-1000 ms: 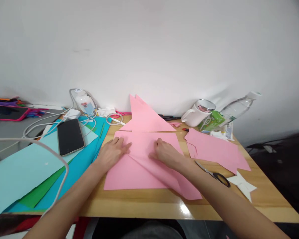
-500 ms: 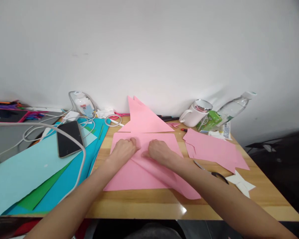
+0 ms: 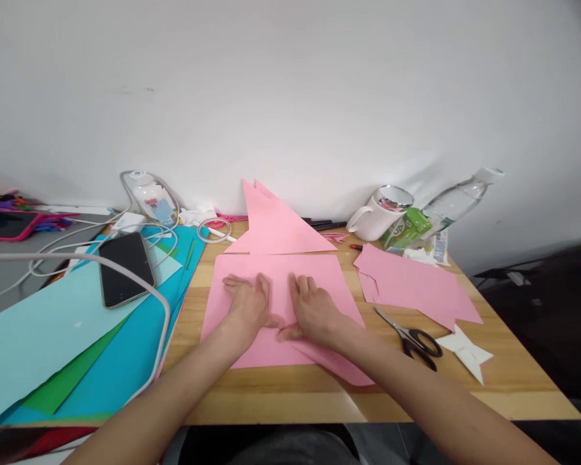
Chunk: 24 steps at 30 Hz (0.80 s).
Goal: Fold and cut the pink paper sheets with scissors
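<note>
A large pink paper sheet (image 3: pixel 281 268) lies folded on the wooden table (image 3: pixel 281 397) in front of me. My left hand (image 3: pixel 246 300) rests flat on its middle, fingers stretched forward. Right beside it my right hand (image 3: pixel 312 307) also lies flat on the sheet, fingers extended, thumb tucked toward the left hand. Both palms press the paper down along a diagonal fold. A folded pink triangle (image 3: pixel 274 226) stands behind the sheet near the wall.
Scissors (image 3: pixel 409 336) and a white paper star (image 3: pixel 465 352) lie right of the sheet, with more pink paper (image 3: pixel 411 284). A white mug (image 3: pixel 380 219), green carton (image 3: pixel 407 229) and water bottle (image 3: pixel 458 197) stand behind. At left: blue and green sheets (image 3: pixel 53 342), a phone (image 3: pixel 121 268), cables.
Both hands slid toward me along the pink sheet and opened flat side by side; half a second ago the left hand was curled. The view also shifted slightly.
</note>
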Motion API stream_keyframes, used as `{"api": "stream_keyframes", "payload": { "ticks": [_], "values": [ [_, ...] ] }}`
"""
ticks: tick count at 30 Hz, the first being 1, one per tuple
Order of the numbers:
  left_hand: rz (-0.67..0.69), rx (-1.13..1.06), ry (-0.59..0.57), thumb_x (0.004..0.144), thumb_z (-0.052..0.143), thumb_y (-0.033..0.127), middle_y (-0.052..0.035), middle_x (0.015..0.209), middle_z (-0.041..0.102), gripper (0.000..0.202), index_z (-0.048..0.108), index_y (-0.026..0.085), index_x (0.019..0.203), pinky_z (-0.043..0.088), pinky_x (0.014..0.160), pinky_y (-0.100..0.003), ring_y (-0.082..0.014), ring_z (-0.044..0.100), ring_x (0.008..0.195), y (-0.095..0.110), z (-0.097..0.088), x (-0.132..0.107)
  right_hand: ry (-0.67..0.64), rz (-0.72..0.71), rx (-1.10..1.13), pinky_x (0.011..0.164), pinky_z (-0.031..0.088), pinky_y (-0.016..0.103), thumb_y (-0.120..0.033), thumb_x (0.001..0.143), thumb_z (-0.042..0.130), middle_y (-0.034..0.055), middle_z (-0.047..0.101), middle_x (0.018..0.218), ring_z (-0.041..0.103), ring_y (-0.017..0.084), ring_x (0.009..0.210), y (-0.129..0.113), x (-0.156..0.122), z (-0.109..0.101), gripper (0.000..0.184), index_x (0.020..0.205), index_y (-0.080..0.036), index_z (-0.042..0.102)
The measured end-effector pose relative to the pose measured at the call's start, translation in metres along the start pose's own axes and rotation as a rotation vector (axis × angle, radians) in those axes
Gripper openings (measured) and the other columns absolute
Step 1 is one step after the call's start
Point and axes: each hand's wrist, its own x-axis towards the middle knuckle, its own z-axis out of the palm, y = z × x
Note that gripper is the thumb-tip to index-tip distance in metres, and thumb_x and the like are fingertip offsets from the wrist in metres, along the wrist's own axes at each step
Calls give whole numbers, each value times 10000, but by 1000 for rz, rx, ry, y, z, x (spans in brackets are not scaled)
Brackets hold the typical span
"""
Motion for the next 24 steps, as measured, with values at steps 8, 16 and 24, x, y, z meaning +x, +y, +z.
{"api": "stream_keyframes", "payload": {
  "ticks": [8,16,24],
  "values": [
    [-34,-22,-80,607,576,747,-460,1174,473,1156,259,-30,1402,380,823,-594,-567,485,1096,3,-3,8,49,-52,0,848,390,466,-816,498,598,316,382,1365,428,395,1100,6,-30,13,1263,1411,5,302],
    [-126,-97,-89,522,648,744,-439,1278,400,1237,203,42,1438,354,874,-604,-577,407,1171,7,0,7,348,-167,47,885,358,482,-923,389,428,314,395,1378,393,402,1112,25,-61,55,1393,1369,65,350],
    [-193,-165,-93,523,655,734,-433,1348,311,1246,132,76,1443,318,910,-629,-595,321,1218,10,5,4,424,-181,7,1000,305,553,-903,468,411,331,304,1428,262,417,1320,26,-95,64,1368,1440,33,183]
  ]
}}
